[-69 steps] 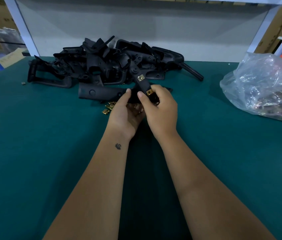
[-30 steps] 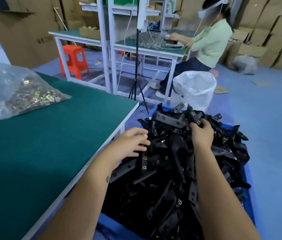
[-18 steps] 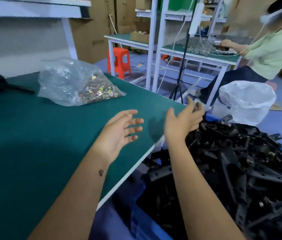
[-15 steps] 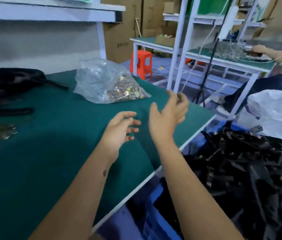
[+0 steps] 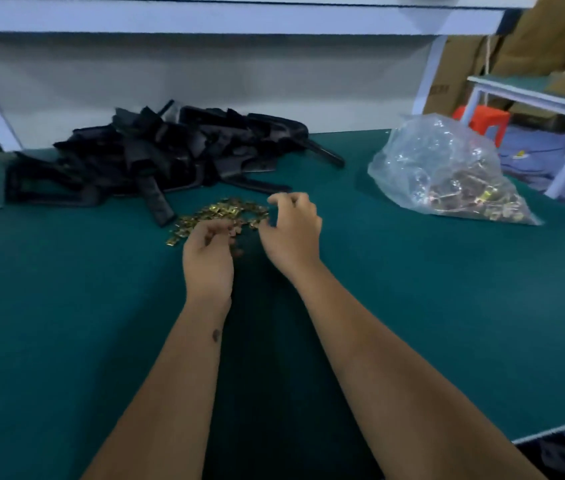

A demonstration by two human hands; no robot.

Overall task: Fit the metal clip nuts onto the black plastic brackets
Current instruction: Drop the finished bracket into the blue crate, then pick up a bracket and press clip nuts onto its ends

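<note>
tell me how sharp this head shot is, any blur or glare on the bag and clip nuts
Head view: soft with motion blur throughout; the pile of black plastic brackets smears into one dark mass, and the loose clip nuts read as gold flecks without clear edges. The clear plastic bag shows white glare on its creases. Both hands, left hand and right hand, are blurred at the fingertips. The forearms shade the green mat between them.

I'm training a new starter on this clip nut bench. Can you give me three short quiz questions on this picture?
1. True or false: the black brackets are piled at the back of the green table.
2. What lies right under both hands? A) loose clip nuts B) a stool
3. What stands to the right of the right hand?

Key: 1 true. 2 A; the left hand is over their near edge. 3 the clear plastic bag.
</note>
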